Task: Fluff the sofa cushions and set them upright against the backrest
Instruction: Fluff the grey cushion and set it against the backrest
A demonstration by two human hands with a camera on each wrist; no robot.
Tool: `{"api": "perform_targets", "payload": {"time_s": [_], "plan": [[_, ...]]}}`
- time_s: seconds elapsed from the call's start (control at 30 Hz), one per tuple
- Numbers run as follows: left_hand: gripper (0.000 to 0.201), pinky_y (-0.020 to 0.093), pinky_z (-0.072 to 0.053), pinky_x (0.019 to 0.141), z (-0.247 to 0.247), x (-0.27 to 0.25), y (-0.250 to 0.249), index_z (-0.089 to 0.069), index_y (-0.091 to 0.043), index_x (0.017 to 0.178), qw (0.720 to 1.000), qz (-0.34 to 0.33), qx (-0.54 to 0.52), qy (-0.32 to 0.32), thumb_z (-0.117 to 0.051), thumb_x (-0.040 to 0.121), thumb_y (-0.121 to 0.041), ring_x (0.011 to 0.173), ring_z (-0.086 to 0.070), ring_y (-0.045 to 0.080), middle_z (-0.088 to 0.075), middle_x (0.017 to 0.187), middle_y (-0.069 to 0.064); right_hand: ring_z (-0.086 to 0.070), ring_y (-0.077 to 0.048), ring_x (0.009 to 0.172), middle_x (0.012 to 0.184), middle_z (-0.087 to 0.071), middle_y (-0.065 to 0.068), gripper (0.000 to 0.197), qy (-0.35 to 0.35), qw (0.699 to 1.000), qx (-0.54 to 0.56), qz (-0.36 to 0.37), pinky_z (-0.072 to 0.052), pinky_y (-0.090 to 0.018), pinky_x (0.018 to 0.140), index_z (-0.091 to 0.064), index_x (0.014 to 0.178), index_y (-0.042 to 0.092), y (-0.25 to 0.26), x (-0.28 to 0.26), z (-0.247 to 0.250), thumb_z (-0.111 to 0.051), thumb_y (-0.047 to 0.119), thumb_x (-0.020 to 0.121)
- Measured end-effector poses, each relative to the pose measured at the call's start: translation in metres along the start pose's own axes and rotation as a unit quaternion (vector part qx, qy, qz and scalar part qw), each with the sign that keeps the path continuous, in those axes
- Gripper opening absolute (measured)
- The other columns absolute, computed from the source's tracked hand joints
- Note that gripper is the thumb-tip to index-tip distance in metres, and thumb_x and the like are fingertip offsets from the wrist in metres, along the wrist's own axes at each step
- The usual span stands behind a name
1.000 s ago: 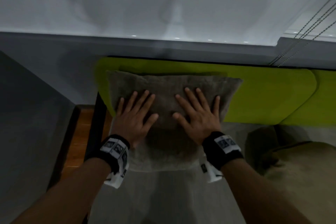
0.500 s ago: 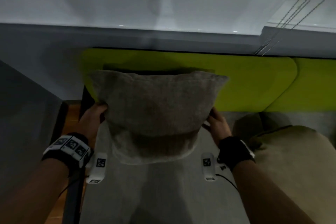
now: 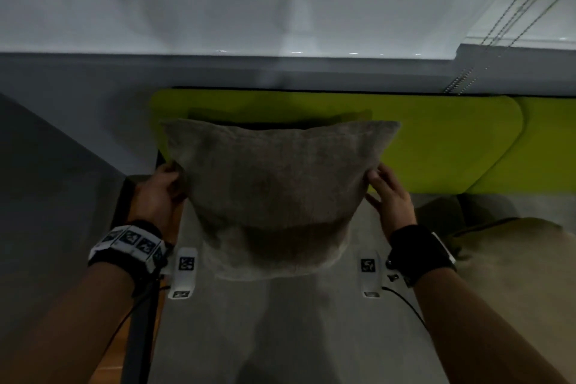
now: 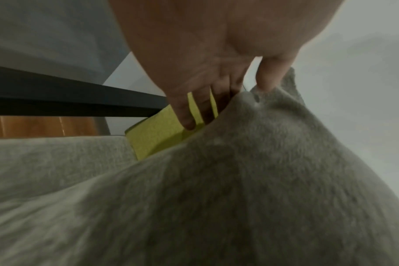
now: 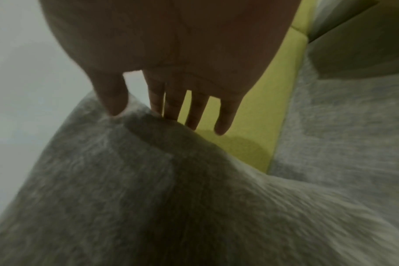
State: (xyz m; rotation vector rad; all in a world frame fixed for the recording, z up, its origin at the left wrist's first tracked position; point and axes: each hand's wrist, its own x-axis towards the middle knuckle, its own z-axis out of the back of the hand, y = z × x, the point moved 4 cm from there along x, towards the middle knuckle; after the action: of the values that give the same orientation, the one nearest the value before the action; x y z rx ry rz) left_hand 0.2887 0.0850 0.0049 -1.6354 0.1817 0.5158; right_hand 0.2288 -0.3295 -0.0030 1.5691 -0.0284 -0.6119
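Observation:
A grey plush cushion (image 3: 274,190) stands upright on the grey sofa seat (image 3: 280,337), in front of the lime-green backrest (image 3: 436,146). Its top edge sits a little off the backrest, leaving a dark gap. My left hand (image 3: 162,187) holds its left edge; in the left wrist view the thumb of that hand (image 4: 226,93) lies on the front of the cushion (image 4: 262,180) and the fingers reach behind. My right hand (image 3: 386,193) holds the right edge the same way, and in the right wrist view this hand (image 5: 148,100) has its thumb in front of the cushion (image 5: 148,198) and straight fingers behind. The cushion is pinched narrow between them.
A second, tan cushion (image 3: 514,284) lies slumped on the seat at the right. A black frame bar (image 3: 140,321) and wood floor (image 3: 118,352) edge the sofa on the left. Behind the backrest are a grey ledge and a white wall (image 3: 280,9); blind cords (image 3: 514,25) hang at the upper right.
A second ago both palms lay flat on the cushion's front. They have moved out to its left and right edges, and the cushion now bulges between them.

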Motion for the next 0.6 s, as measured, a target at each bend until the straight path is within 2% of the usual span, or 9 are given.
{"api": "perform_targets", "payload": {"time_s": [0.07,0.13,0.2,0.27,0.33,0.37,0.4,0.5,0.6], "plan": [[0.025,0.037,-0.056,0.089,0.0,-0.001,-0.007,-0.072,-0.025,0.118,0.998,-0.026,0.052,0.005,-0.055,0.099,-0.024,0.105,-0.071,0.022,-0.075,0.114,0.001,-0.067,-0.017,0.105,0.105,-0.074,0.008,0.049,-0.014,0.998,-0.053,0.037,-0.053,-0.043,0.091,-0.073,0.1,0.041,0.003,0.006,-0.001,-0.074,0.076,0.066],[0.036,0.051,-0.053,0.097,0.011,0.011,-0.003,-0.072,-0.029,0.106,0.994,-0.046,0.1,-0.019,-0.07,0.083,-0.056,0.107,-0.069,0.03,-0.074,0.11,0.005,-0.066,-0.019,0.089,0.085,-0.072,0.008,0.056,-0.057,0.993,-0.084,0.052,-0.054,-0.048,0.087,-0.07,0.08,0.037,0.005,0.017,0.004,-0.071,0.086,0.052],[0.039,0.062,-0.051,0.095,0.019,0.017,-0.003,-0.07,-0.023,0.093,0.992,-0.051,0.104,-0.048,-0.073,0.078,-0.059,0.106,-0.066,0.041,-0.072,0.104,0.016,-0.063,-0.018,0.091,0.084,-0.068,0.006,0.042,-0.077,0.994,-0.07,0.039,-0.054,-0.056,0.096,-0.064,0.076,0.032,0.011,0.023,0.007,-0.071,0.073,0.072],[0.026,0.062,-0.052,0.095,0.013,0.013,-0.011,-0.069,-0.016,0.099,0.996,-0.049,0.058,-0.047,-0.066,0.089,-0.039,0.108,-0.064,0.044,-0.07,0.108,0.021,-0.063,-0.02,0.102,0.095,-0.067,0.002,0.022,-0.047,0.998,-0.024,0.017,-0.05,-0.058,0.101,-0.062,0.084,0.029,0.016,0.023,0.006,-0.066,0.05,0.091],[0.025,0.05,-0.055,0.094,0.006,0.008,-0.021,-0.067,-0.016,0.116,0.999,-0.028,0.01,-0.031,-0.059,0.097,-0.03,0.11,-0.067,0.034,-0.071,0.116,0.014,-0.064,-0.02,0.11,0.109,-0.069,0.002,0.041,-0.013,1.0,-0.009,0.004,-0.054,-0.05,0.096,-0.067,0.104,0.029,0.021,0.022,0.004,-0.072,0.061,0.079],[0.027,0.045,-0.055,0.094,0.003,0.008,-0.026,-0.066,-0.019,0.121,0.999,-0.034,0.006,-0.017,-0.057,0.098,-0.03,0.111,-0.068,0.027,-0.071,0.12,0.008,-0.065,-0.019,0.109,0.109,-0.07,0.004,0.052,-0.007,1.0,-0.024,0.013,-0.055,-0.047,0.094,-0.068,0.107,0.032,0.024,0.023,0.003,-0.074,0.068,0.07],[0.026,0.043,-0.055,0.095,0.001,0.008,-0.031,-0.067,-0.021,0.121,0.998,-0.052,0.034,-0.01,-0.058,0.099,-0.031,0.11,-0.068,0.023,-0.071,0.121,0.005,-0.067,-0.019,0.104,0.103,-0.071,0.004,0.049,-0.019,0.997,-0.063,0.032,-0.056,-0.048,0.092,-0.069,0.101,0.037,0.028,0.025,0.004,-0.074,0.073,0.067],[0.017,0.044,-0.052,0.097,0.001,0.014,-0.046,-0.072,-0.02,0.1,0.975,-0.117,0.184,-0.049,-0.062,0.096,-0.034,0.105,-0.067,0.026,-0.073,0.105,0.002,-0.067,-0.032,0.098,0.094,-0.071,-0.003,0.023,-0.084,0.973,-0.201,0.076,-0.054,-0.057,0.09,-0.067,0.083,0.037,0.041,0.031,0.008,-0.062,0.06,0.085],[0.032,0.041,-0.05,0.098,0.007,0.016,-0.054,-0.063,-0.01,0.117,0.941,-0.16,0.266,-0.134,-0.062,0.096,-0.035,0.108,-0.063,0.028,-0.067,0.116,0.012,-0.062,-0.035,0.11,0.119,-0.068,-0.015,0.025,-0.192,0.945,-0.247,0.09,-0.049,-0.041,0.092,-0.064,0.116,0.019,0.052,0.023,0.013,-0.054,0.035,0.1]]}}
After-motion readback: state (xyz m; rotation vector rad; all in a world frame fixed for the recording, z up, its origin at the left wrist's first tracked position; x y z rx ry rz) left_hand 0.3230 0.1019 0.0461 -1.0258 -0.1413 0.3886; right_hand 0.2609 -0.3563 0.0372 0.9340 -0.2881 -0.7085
